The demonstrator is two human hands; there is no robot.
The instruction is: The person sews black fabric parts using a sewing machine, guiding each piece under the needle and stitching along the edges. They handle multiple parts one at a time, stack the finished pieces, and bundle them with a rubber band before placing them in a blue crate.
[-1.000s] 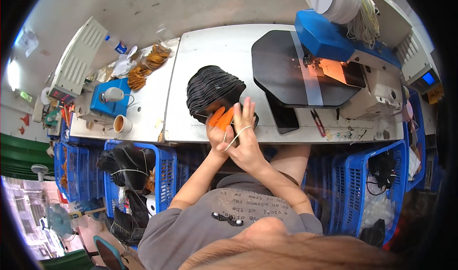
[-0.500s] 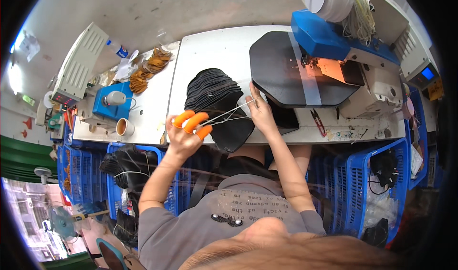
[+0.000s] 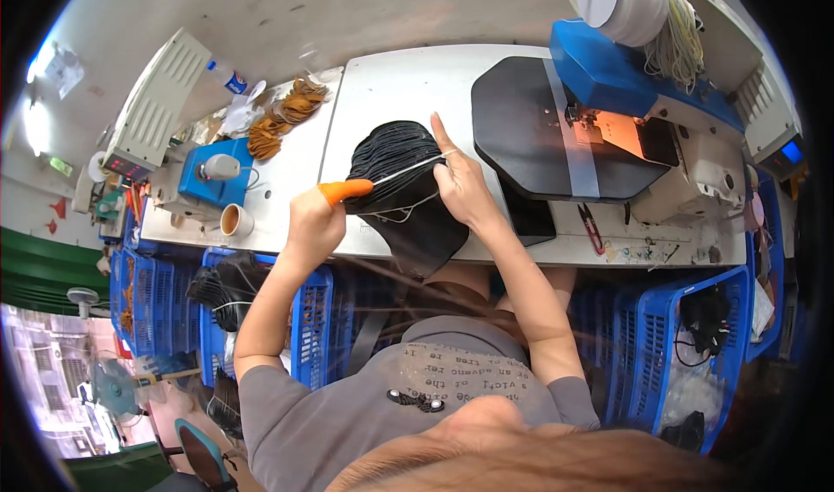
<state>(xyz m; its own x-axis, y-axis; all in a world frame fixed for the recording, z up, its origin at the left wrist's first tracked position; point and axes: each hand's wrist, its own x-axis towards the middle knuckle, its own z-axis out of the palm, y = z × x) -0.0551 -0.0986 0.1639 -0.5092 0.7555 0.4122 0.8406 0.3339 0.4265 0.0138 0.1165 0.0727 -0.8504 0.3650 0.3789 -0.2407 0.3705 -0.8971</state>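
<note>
A fanned stack of black flat pieces [image 3: 430, 227] lies at the table's front edge, its layered ends pointing away from me. Over it runs a pale elastic band [image 3: 405, 171], stretched tight between my two hands, with a slacker strand lower down. My left hand [image 3: 314, 223] is closed at the stack's left side. An orange cover sits on its finger at the band, and its other fingertips are hidden. At the stack's right side my right hand [image 3: 462, 184] holds the other end of the band, its index finger pointing away.
A blue sewing machine [image 3: 604, 66] with a black octagonal plate [image 3: 521, 136] stands to the right. More black pieces [image 3: 532, 221] lie beneath its edge, near red-handled snips [image 3: 592, 230]. On the left are a cup [image 3: 235, 221] and brown strips [image 3: 271, 132]. Blue baskets [image 3: 317, 323] stand below the table.
The band's crossed strands have moved from the stack's near part to across its layered middle. My left hand has turned, so fewer orange-covered fingers show. The view has shifted slightly.
</note>
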